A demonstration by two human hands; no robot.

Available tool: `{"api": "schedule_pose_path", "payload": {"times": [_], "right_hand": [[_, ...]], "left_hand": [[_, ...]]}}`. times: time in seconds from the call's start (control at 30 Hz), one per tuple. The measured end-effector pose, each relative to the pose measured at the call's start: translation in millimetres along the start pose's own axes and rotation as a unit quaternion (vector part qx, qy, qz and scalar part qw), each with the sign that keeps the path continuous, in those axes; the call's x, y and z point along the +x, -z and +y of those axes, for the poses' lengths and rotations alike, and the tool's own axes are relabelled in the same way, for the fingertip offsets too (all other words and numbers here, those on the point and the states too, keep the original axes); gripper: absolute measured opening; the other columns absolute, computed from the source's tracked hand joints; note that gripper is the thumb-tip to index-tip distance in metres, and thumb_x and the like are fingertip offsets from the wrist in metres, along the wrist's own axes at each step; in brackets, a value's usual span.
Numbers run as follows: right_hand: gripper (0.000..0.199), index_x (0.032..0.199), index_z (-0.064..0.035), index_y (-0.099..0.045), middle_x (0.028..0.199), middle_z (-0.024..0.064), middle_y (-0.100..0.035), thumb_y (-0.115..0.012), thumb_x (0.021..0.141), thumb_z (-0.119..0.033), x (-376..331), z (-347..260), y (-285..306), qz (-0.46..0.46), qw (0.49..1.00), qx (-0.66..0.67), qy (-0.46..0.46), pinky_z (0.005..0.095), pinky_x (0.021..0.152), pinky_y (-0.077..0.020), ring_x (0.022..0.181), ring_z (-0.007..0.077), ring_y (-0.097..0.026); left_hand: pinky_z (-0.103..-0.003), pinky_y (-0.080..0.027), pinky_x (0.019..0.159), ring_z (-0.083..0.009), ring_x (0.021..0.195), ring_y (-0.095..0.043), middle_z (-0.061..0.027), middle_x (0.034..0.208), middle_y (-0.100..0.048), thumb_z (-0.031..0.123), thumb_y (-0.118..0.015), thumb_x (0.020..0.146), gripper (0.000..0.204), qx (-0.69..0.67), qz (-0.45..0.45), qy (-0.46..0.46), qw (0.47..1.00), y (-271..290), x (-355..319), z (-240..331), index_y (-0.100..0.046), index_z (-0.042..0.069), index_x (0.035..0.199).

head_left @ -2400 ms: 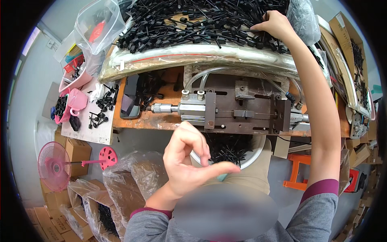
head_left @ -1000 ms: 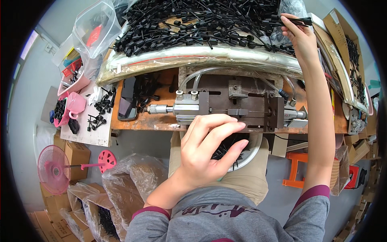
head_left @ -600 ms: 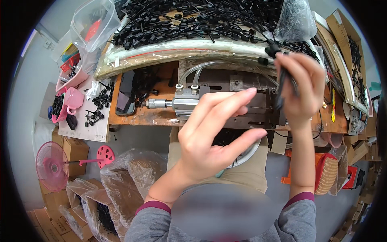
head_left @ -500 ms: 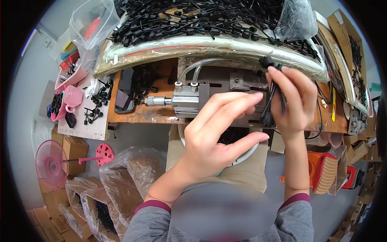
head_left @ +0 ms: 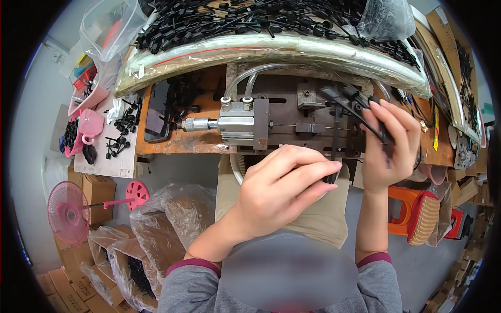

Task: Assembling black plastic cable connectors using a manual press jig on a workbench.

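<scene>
My left hand pinches the lower end of a thin black plastic rod between thumb and fingertips; the rod stands nearly upright in the view. In my right hand is a small bunch of similar black rods with thicker ends, blurred by motion, so their number is unclear. Both hands are in front of a bench fixture with a silver pneumatic cylinder, a dark base plate and a small metal block. A small clamp piece sits in line with the cylinder.
A plastic-wrapped tray edge holds a heap of black rods behind the fixture. A phone lies on the bench at left, near a pink cup. Below are a pink fan, bagged boxes and an orange stool.
My left hand has closed from open fingers onto one black rod. My right hand has moved slightly right and down with its bunch, uncovering the fixture's middle.
</scene>
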State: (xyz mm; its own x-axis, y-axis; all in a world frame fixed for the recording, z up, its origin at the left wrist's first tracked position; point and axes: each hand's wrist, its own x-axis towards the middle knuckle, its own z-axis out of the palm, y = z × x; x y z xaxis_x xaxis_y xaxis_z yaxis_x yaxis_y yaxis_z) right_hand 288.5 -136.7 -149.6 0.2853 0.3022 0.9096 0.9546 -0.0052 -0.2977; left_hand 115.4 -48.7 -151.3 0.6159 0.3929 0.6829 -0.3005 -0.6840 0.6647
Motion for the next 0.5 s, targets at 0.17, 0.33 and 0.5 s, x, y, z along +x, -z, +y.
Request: {"api": "schedule_pose_path", "payload": {"times": [0.17,0.33,0.5], "right_hand": [[0.017,0.095,0.0016,-0.071,0.102,0.0092,-0.061,-0.071,0.080,0.008,-2,4,-2,0.003,0.969,0.157,-0.189,0.0193,0.058,-0.0544,0.077,0.0106,-0.061],[0.015,0.096,0.0018,-0.070,0.103,0.0095,-0.062,-0.070,0.082,0.008,10,8,-6,0.040,0.966,0.194,-0.167,0.0205,0.057,-0.0554,0.072,0.0108,-0.062],[0.018,0.102,0.0016,-0.071,0.103,0.0097,-0.068,-0.069,0.084,0.005,38,40,-11,0.035,0.993,0.099,-0.053,0.0199,0.063,-0.0520,0.077,0.0121,-0.065]], "left_hand": [[-0.031,-0.055,0.071,-0.0216,0.088,-0.064,-0.0093,0.100,-0.065,0.002,-0.080,0.067,0.032,0.075,-0.013,0.018,0.997,-13,-7,-13,-0.073,0.003,0.098],[-0.030,-0.055,0.069,-0.0190,0.080,-0.067,-0.0132,0.114,-0.064,-0.003,-0.076,0.071,0.024,0.114,0.006,0.001,0.993,-18,-4,-37,-0.070,-0.003,0.094],[-0.028,-0.054,0.067,-0.0179,0.078,-0.066,-0.0130,0.113,-0.065,-0.003,-0.078,0.068,0.026,0.139,0.010,-0.025,0.990,-15,-8,-36,-0.071,-0.002,0.093]]}}
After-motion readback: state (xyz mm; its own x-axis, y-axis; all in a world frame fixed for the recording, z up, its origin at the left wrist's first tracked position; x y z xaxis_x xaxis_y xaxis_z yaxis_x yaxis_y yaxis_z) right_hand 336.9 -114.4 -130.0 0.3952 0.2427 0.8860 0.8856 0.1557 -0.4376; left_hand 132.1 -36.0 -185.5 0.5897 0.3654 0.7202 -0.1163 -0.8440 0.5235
